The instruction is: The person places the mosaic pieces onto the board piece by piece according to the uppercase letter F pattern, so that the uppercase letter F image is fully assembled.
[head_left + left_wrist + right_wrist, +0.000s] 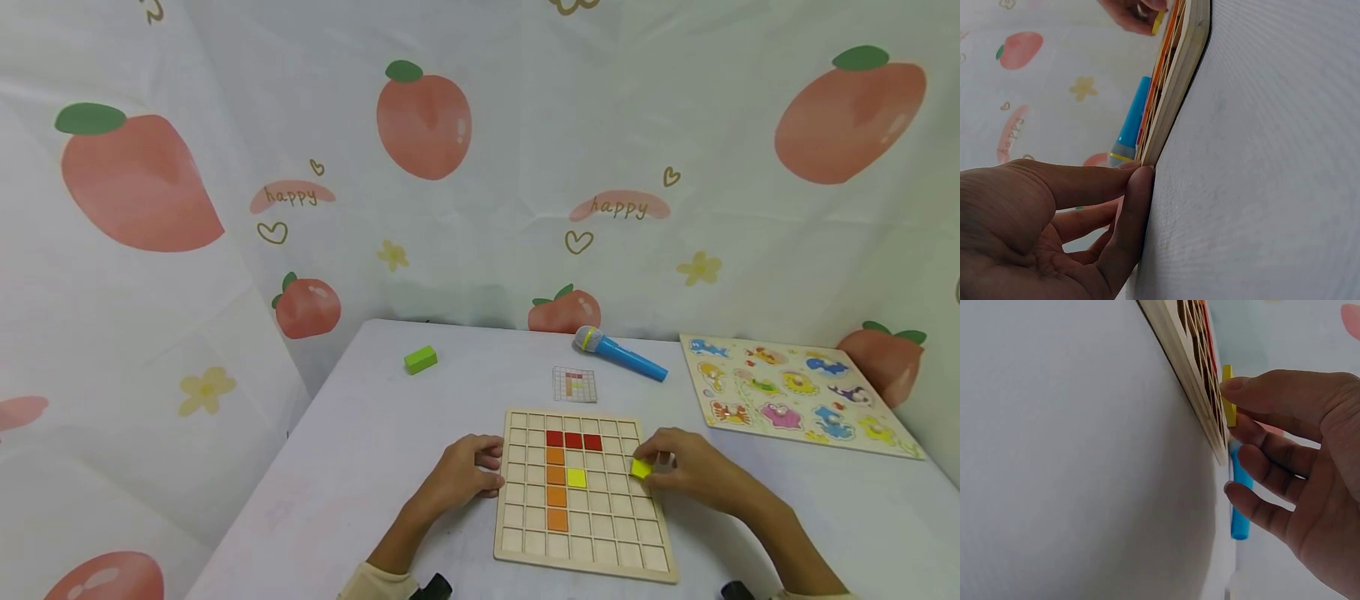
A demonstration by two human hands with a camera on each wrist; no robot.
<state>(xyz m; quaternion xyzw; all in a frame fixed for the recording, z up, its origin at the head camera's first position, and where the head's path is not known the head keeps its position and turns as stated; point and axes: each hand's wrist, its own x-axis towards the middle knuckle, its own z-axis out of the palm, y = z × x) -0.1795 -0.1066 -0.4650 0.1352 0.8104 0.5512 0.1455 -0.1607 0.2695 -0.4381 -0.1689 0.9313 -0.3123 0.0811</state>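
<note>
A wooden grid board (585,562) lies on the table, with red tiles (573,441) in a row, orange tiles (556,497) in a column below, and one yellow tile (576,478) beside that column. My left hand (459,475) pinches the board's left edge between thumb and finger; the left wrist view shows the fingertips meeting at the board's side (1175,81). Over the board's right side, my right hand (693,471) pinches a loose yellow square tile (1229,395) between thumb and fingers, slightly above the grid. Its other fingers are loosely bent.
Behind the board lies a small pattern card (574,385) showing a coloured grid. A blue toy microphone (622,354) is further back. At right rests an animal puzzle board (795,396), at the back left a green block (420,360). A printed curtain (487,233) hangs behind the table.
</note>
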